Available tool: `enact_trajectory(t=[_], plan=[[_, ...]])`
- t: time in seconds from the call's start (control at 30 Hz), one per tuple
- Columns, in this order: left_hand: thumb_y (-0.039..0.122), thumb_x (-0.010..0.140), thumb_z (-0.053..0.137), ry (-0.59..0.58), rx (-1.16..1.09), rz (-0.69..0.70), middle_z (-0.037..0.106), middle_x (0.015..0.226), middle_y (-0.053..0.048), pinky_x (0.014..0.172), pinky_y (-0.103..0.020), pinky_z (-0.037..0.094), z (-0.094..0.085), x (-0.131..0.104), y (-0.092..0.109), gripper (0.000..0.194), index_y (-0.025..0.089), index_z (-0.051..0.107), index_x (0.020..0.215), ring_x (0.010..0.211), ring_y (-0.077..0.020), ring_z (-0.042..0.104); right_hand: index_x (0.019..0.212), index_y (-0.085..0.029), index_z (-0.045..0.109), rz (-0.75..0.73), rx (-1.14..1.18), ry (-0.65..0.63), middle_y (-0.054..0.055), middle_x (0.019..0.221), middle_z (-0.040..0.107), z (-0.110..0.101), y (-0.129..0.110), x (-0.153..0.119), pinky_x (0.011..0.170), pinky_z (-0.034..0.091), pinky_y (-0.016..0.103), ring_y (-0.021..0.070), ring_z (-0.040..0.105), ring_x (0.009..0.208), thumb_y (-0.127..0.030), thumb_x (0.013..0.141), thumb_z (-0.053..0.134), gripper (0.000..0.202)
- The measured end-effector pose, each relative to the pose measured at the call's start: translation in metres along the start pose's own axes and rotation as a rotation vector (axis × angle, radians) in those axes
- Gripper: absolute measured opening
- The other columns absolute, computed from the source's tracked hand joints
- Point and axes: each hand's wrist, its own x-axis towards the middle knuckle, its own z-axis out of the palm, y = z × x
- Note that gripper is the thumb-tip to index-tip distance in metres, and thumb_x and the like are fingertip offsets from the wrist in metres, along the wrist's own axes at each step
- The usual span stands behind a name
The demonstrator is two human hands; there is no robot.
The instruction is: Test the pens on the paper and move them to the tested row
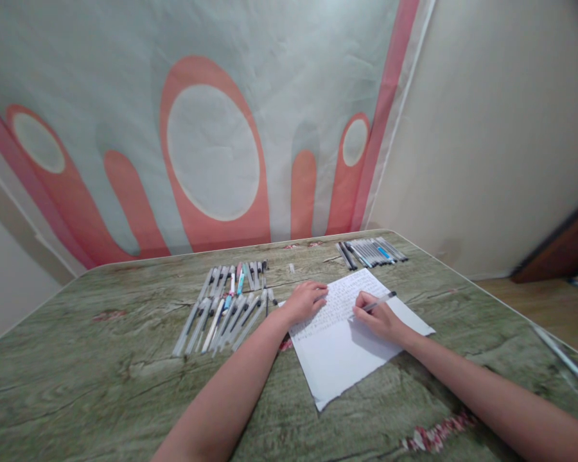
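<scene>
A white sheet of paper (340, 362) lies at a slant on the table, its upper part covered with handwriting. My right hand (378, 317) is closed around a pen (378, 301) with a dark end, its tip at the lower lines of the writing. On the sheet's upper left edge rests my left hand (306, 301), fingers bent; something slim and greyish shows by its fingertips, too small to make out. Left of the sheet lie many pens (221, 321) in two rough rows, nearest to my left forearm.
Another row of pens (373, 252) lies beyond the paper at the back right. The wood-patterned table (101, 359) meets a printed backdrop (212, 154). A long clear strip (566, 359) lies along the right edge.
</scene>
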Motion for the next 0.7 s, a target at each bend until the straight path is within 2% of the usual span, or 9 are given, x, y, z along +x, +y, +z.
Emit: enact_trajectory(t=[0.13,0.27,0.57,0.7], plan=[[0.028,0.077,0.052,-0.019,0.123,0.065,0.062,0.102,-0.007,0.087,-0.03,0.037,0.0014,-0.0009,-0.0023,0.024,0.025,0.062,0.098,0.096,-0.0191,0.054,0.063,-0.02,0.044,0.004,-0.005,0.009,-0.002,0.059,0.046,0.0002,0.0007,-0.0003,0.055,0.034,0.025,0.0129,0.043,0.058,-0.025,0.074,0.047,0.013],[0.028,0.076,0.053,0.004,0.131,0.075,0.062,0.101,-0.006,0.086,-0.03,0.038,0.0016,-0.001,-0.0019,0.024,0.026,0.062,0.098,0.095,-0.0188,0.054,0.063,-0.02,0.044,0.002,-0.005,0.005,-0.002,0.059,0.046,0.0003,0.0008,0.0003,0.055,0.034,0.025,0.013,0.043,0.058,-0.027,0.074,0.048,0.014],[0.027,0.076,0.053,-0.063,0.013,-0.029,0.059,0.106,-0.007,0.093,-0.034,0.032,0.0017,-0.0007,-0.0022,0.025,0.026,0.062,0.099,0.101,-0.0204,0.051,0.064,-0.02,0.045,-0.007,-0.025,0.016,-0.001,0.06,0.046,0.0002,-0.002,-0.0008,0.055,0.033,0.025,0.0125,0.043,0.058,-0.025,0.076,0.047,0.013],[0.03,0.079,0.049,-0.152,0.072,-0.076,0.056,0.112,-0.007,0.095,-0.036,0.03,0.0002,0.0001,-0.0001,0.029,0.023,0.059,0.104,0.106,-0.0202,0.047,0.064,-0.019,0.044,-0.012,-0.023,0.0,-0.002,0.06,0.045,-0.0005,0.0005,0.0,0.054,0.033,0.024,0.012,0.042,0.057,-0.023,0.074,0.047,0.011]])
